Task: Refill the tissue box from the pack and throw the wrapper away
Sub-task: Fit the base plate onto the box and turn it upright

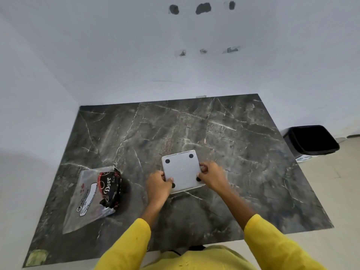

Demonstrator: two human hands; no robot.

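A square white tissue box [182, 169] lies upside down on the dark marble table [233, 143], its flat base with black round feet facing up. My left hand [158, 183] grips its near left corner and my right hand [211, 175] grips its right edge. To the left lies the tissue pack [91, 197], a clear plastic wrapper with a black and red printed band crumpled at its right side. What is inside the box is hidden.
A black waste bin [311, 140] stands on the floor past the table's right edge. White walls close the back and left sides. Yellow sleeves cover both forearms at the near edge.
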